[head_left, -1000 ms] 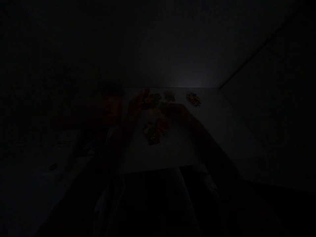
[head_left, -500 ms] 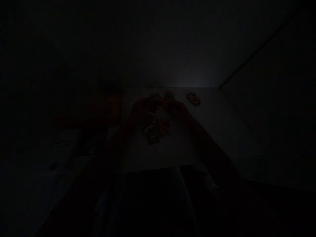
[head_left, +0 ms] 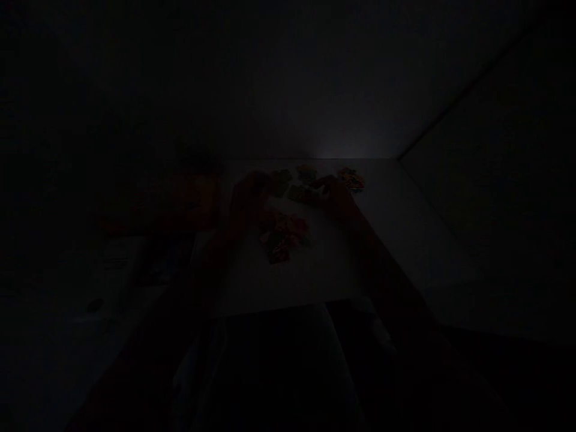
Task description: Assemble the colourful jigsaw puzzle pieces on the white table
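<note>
Super dark shot, but the left hand [head_left: 248, 193] is resting just beside a greenish flat piece [head_left: 279, 183], while the right hand [head_left: 333, 197] is sitting against a second flat piece [head_left: 302, 194]. Can't tell how open either is or if they're holding anything. A heap of colorful pieces [head_left: 282, 237] is lying between the forearms on a white table [head_left: 324, 270].

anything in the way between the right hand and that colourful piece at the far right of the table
Nothing visible stands in the way. The right hand rests on the white table just short of the colourful flat piece, and no other object shows between them, though the picture is very dark.
</note>
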Action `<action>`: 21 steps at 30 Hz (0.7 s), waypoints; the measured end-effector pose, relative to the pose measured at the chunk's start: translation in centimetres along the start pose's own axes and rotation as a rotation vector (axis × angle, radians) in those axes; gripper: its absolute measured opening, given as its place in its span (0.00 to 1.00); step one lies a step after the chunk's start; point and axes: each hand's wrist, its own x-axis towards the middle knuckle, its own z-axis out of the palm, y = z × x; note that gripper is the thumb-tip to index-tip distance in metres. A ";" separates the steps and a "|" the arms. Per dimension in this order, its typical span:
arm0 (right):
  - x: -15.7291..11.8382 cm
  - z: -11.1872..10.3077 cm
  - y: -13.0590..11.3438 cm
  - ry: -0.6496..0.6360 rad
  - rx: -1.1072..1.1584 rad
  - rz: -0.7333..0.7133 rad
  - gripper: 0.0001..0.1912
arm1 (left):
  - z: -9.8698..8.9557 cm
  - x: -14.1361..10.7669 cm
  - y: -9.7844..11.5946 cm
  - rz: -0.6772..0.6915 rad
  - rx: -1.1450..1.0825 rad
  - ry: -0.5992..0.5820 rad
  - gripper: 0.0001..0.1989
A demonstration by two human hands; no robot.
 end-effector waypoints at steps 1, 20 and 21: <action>0.0 0.2 0.4 -0.001 -0.054 -0.025 0.25 | 0.3 -0.3 0.0 0.046 0.025 -0.045 0.20; 0.7 -1.1 1.5 0.024 0.006 0.117 0.31 | -1.7 -0.5 -0.6 0.178 0.468 -0.565 0.25; 0.9 -1.2 1.4 0.041 0.026 0.133 0.32 | -1.9 -0.5 -0.4 0.164 0.493 -0.586 0.24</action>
